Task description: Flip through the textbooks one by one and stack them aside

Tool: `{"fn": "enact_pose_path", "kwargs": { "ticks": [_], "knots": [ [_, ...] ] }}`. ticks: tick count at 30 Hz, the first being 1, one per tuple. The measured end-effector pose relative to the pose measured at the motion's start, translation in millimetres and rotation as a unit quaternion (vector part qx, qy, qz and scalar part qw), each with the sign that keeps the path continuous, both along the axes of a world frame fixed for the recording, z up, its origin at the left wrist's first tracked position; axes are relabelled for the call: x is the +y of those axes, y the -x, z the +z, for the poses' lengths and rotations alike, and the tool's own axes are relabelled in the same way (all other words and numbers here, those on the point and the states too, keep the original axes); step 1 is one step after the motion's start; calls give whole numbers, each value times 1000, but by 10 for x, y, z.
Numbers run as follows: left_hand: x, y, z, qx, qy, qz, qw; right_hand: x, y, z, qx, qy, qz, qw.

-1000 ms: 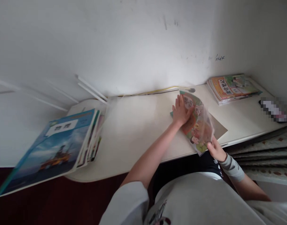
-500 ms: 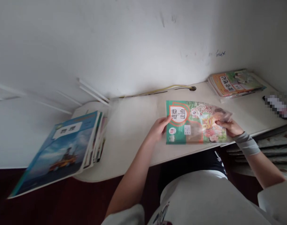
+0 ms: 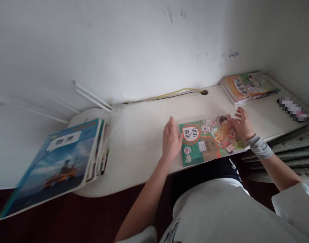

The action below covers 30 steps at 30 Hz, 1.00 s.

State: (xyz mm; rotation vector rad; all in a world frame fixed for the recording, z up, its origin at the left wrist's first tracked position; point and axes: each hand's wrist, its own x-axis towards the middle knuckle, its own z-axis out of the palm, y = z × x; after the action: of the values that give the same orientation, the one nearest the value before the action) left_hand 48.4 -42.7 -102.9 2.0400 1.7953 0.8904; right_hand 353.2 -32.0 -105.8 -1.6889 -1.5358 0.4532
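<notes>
A textbook (image 3: 210,141) with a green, orange and illustrated cover lies on the white desk (image 3: 139,141), close to its front edge. At the book's left end, my left hand (image 3: 171,140) is held upright with the fingers stretched out, the thumb by the cover's edge. Over the right end, my right hand (image 3: 242,124) has its fingers spread, with the palm facing the book. Neither hand grips it. The right wrist wears a grey band (image 3: 260,146).
On the left, a stack of books (image 3: 68,162) topped by a blue one overhangs the desk. A smaller stack of booklets (image 3: 250,87) stands at the back right, beside a phone (image 3: 293,108). A yellow cable (image 3: 179,91) runs along the wall to a desk hole.
The textbook has come down from between my hands onto the desk. Both hands have let go, and their fingers have opened out at its two ends.
</notes>
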Motion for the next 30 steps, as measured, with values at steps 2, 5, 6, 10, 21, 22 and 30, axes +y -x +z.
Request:
{"fn": "enact_pose_path", "kwargs": {
  "ticks": [2, 5, 6, 10, 21, 22, 30],
  "knots": [
    [-142, -240, 40, 119, -65, -39, 990, -96, 151, 66, -159, -67, 33, 984],
    [-255, -624, -4, 226, -35, -127, 965, -210, 466, 55, -291, -62, 164, 940],
    [-236, -707, -44, 247, -10, -152, 957, -215, 545, 18, -315, -44, 205, 926],
    [57, -586, -194, 279, 63, -154, 946, -52, 446, -151, -376, 16, 257, 890],
    [730, 73, -50, 193, 138, 41, 970, 553, -255, -20, -279, 161, -10, 947],
    [806, 36, -58, 167, 158, 37, 973, 622, -208, -21, -266, 170, -1, 949],
    [911, -122, -87, 165, 108, 55, 979, 850, 101, -62, -308, 144, -8, 940]
  ]
}}
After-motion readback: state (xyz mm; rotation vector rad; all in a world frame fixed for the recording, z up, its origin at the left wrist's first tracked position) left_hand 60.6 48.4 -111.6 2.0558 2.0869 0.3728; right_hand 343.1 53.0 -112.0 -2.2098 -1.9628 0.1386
